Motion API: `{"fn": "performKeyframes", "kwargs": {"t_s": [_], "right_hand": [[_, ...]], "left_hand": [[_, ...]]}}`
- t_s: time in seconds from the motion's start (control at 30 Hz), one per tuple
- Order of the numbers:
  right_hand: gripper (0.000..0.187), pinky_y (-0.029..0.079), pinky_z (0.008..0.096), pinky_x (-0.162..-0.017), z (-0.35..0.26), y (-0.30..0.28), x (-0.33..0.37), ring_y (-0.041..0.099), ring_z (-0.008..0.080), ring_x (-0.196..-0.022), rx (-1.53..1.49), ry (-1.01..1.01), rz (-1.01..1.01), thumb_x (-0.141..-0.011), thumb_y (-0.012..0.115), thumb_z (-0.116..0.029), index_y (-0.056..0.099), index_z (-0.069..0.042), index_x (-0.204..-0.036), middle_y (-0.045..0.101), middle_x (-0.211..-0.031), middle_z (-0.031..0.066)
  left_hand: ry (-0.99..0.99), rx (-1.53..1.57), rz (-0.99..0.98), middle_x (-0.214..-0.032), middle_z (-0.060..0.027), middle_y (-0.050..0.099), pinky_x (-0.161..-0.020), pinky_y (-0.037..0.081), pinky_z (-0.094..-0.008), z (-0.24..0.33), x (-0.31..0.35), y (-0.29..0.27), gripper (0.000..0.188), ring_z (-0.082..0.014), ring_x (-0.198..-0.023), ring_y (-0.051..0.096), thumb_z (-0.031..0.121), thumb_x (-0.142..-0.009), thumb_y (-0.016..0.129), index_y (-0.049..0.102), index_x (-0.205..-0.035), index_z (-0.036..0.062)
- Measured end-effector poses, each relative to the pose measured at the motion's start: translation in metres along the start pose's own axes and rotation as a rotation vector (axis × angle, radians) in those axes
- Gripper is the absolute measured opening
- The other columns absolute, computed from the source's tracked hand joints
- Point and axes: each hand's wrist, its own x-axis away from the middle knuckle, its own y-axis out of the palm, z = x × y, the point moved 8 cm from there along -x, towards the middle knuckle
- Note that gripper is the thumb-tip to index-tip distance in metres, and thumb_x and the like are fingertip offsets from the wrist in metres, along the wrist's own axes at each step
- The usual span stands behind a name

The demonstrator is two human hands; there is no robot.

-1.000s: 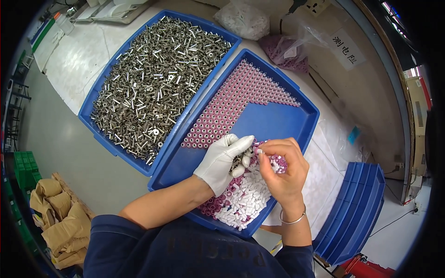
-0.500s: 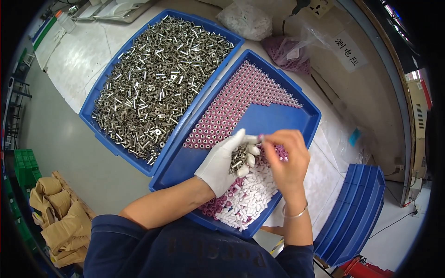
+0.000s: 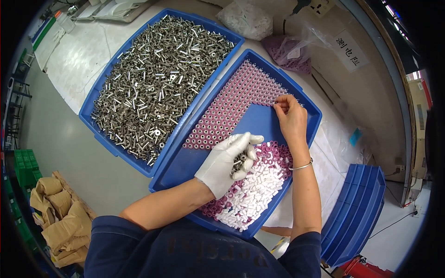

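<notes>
My left hand (image 3: 227, 157), in a white glove, is curled around several small flanged metal pins (image 3: 238, 163) above the near part of a blue tray (image 3: 269, 119). My bare right hand (image 3: 292, 118) reaches to the tray's far right, fingertips pinched at the edge of the standing rows. Whatever sits between those fingertips is hidden. The rows are upright pink-ringed pieces with metal tops (image 3: 222, 104), packed closely. Beneath and beside my left hand lie loose white sleeves (image 3: 252, 197) and pink rings (image 3: 273, 153) in a heap.
Left of the tray stands a blue bin (image 3: 104, 137) full of metal pins (image 3: 153, 88). Bags of white parts (image 3: 245, 21) and pink parts (image 3: 288, 53) lie against the wall. Stacked blue trays (image 3: 354, 213) stand at the right; brown sacks (image 3: 60, 213) are on the left.
My right hand has moved from the left hand's fingertips, away from me, to the edge of the rows. The pink ring seen at the fingers is now out of sight. My left hand stays nearly in place.
</notes>
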Motion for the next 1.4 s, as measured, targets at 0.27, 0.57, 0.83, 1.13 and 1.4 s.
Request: {"fn": "performKeyframes", "kwargs": {"t_s": [0.27,0.57,0.83,1.13,1.4], "right_hand": [[0.006,0.050,0.0323,-0.066,-0.031,-0.037,0.051,0.059,0.0224,-0.065,0.175,-0.015,-0.210,-0.079,0.069,-0.002,0.069,-0.004,-0.085,0.068,-0.077,0.0071],[0.011,0.047,0.0280,-0.066,-0.062,-0.039,0.113,0.058,0.0184,-0.076,0.102,-0.224,-0.377,-0.075,0.068,0.004,0.069,-0.002,-0.085,0.067,-0.082,0.0059],[0.011,0.048,0.0298,-0.074,-0.058,-0.034,0.114,0.058,0.0208,-0.076,0.087,-0.141,-0.361,-0.075,0.072,0.001,0.068,-0.005,-0.084,0.065,-0.083,0.0044],[0.008,0.048,0.0296,-0.075,-0.033,-0.022,0.088,0.057,0.0208,-0.075,-0.064,0.023,-0.229,-0.079,0.072,-0.002,0.069,-0.005,-0.086,0.064,-0.077,0.0046],[0.006,0.047,0.0311,-0.071,-0.032,-0.014,0.086,0.054,0.0204,-0.071,-0.001,-0.092,-0.213,-0.080,0.071,-0.004,0.068,-0.005,-0.085,0.064,-0.075,0.0049]], "left_hand": [[0.045,0.002,0.019,-0.084,-0.0048,0.063,-0.040,0.032,-0.0178,0.002,0.002,0.002,0.033,-0.0062,-0.057,0.050,0.025,-0.110,0.044,0.059,-0.128,0.0024],[0.076,-0.033,-0.034,-0.088,-0.0058,0.064,-0.042,0.034,-0.0172,0.001,0.001,-0.004,0.033,-0.0065,-0.060,0.052,0.022,-0.109,0.043,0.056,-0.131,0.0016],[0.098,0.026,0.077,-0.084,-0.0055,0.064,-0.040,0.033,-0.0174,0.004,0.001,0.002,0.030,-0.0056,-0.056,0.050,0.025,-0.109,0.045,0.058,-0.126,0.0030],[0.088,-0.086,-0.010,-0.079,-0.0034,0.063,-0.040,0.033,-0.0171,0.003,0.001,-0.005,0.027,-0.0056,-0.057,0.052,0.022,-0.109,0.046,0.059,-0.122,0.0030],[0.080,-0.111,0.036,-0.078,-0.0024,0.063,-0.041,0.034,-0.0166,0.002,-0.001,-0.005,0.025,-0.0055,-0.058,0.053,0.023,-0.107,0.051,0.061,-0.119,0.0035]]}}
